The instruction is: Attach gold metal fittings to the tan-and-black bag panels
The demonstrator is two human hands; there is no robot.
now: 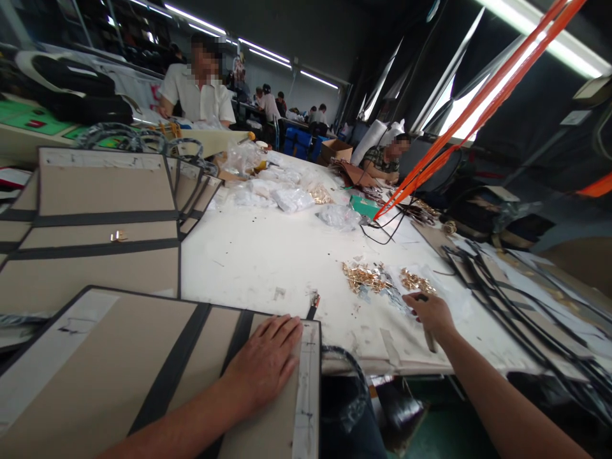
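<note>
My left hand [265, 360] lies flat, fingers stretched out, on a beige panel [201, 357] with dark strips across it. A whitish strip [306, 389] with pen marks runs along the panel's right edge. To the right, my right hand [433, 315] is closed around a hand tool [431, 342]; its tan handle sticks out below the palm, and its kind is hidden by the fingers. Just beyond those fingertips are a pile of small gold-coloured metal fittings [366, 277] with flat grey pieces [394, 296], and a smaller gold pile [415, 282] on clear plastic.
More beige panels [105, 191] are at the left, one bearing a gold fitting [117, 236]. Plastic bags [291, 199] lie across the white table [248, 255]. Orange straps [449, 137] hang at the right, above dark strips [516, 299]. Other people sit farther back.
</note>
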